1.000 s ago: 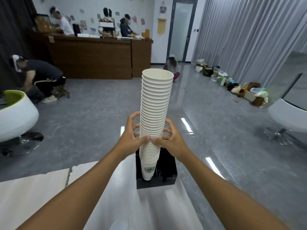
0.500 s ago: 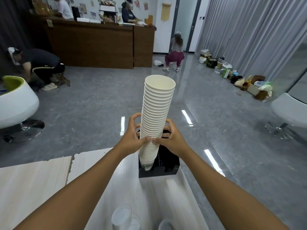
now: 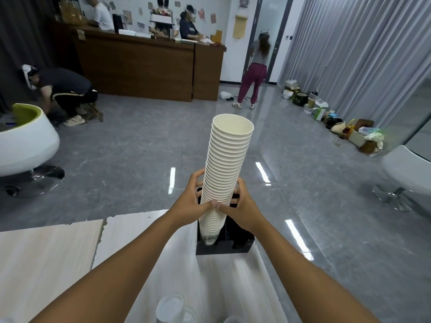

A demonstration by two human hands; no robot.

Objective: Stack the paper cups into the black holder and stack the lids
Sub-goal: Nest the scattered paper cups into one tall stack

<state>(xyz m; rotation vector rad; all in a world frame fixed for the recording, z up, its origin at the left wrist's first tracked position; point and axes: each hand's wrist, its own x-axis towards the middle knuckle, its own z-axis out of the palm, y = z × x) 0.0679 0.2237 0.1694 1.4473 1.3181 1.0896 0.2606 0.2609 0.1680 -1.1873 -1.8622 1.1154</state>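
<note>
A tall stack of white paper cups (image 3: 227, 159) stands upright with its bottom cup, printed with a green logo, down inside the left slot of the black holder (image 3: 242, 247) at the table's far edge. My left hand (image 3: 190, 203) grips the stack's lower part from the left. My right hand (image 3: 242, 206) grips it from the right, and the two thumbs meet at the front. Clear plastic lids (image 3: 171, 307) lie on the table near the bottom edge of the view, partly cut off.
The holder sits on a pale wooden table (image 3: 46, 264) whose far edge drops to a grey floor. A white chair (image 3: 25, 145) stands at left, another (image 3: 405, 169) at right. Several people are by a brown counter (image 3: 140, 66).
The cup stack has sunk lower into the holder with both hands still round it. The view has tilted down, showing more of the lids.
</note>
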